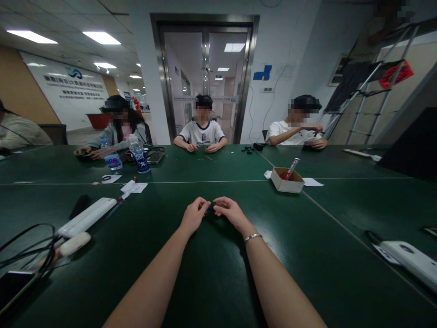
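Note:
My left hand [195, 214] and my right hand [232, 213] meet just above the green table [211, 269], fingertips almost touching. Between them is a small dark piece [212, 207], too small and dim to name. Thumb and fingers of each hand are pinched together at its two sides. A silver bracelet [253, 237] circles my right wrist. Both forearms reach in from the bottom edge.
An open cardboard box [287, 184] with a red-and-clear tube in it stands ahead right. Two water bottles [139, 157] are at far left. A white power strip [87, 217] and cables lie left; a white device [408, 257] lies right. Several people sit opposite.

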The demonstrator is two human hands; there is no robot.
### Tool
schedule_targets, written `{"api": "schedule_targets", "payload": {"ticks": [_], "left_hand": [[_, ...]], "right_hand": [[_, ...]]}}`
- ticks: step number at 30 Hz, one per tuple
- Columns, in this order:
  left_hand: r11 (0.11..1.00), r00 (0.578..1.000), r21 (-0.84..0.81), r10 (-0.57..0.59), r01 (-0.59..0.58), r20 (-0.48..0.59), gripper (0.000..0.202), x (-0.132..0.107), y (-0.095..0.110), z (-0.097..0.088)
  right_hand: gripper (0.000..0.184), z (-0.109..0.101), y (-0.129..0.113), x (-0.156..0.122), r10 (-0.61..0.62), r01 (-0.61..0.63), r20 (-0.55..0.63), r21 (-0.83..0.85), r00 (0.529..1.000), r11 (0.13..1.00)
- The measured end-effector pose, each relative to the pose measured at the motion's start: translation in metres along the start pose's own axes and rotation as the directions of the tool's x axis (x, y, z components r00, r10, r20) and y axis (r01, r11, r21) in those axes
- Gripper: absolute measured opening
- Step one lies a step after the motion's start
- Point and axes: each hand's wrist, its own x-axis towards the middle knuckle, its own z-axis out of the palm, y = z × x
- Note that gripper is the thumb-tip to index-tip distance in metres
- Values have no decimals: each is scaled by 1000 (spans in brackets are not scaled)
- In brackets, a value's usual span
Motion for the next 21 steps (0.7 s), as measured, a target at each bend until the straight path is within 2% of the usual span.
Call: {"api": "schedule_targets", "payload": {"ticks": [5, 11, 21], "left_hand": [[994, 998, -93, 59, -61, -29, 31, 0, -2, 0], [992, 999, -121, 43, -43, -4, 29, 4, -8, 0], [1000, 998, -9, -24, 24, 64, 39, 4, -7, -1]], "right_hand": [[34, -1, 1, 1, 11, -12, -48, -8, 999, 1000], [37, -2, 2, 1, -6, 5, -49, -17, 999, 1000], [36, -2, 0, -1, -7, 6, -40, -37, 999, 999]]}}
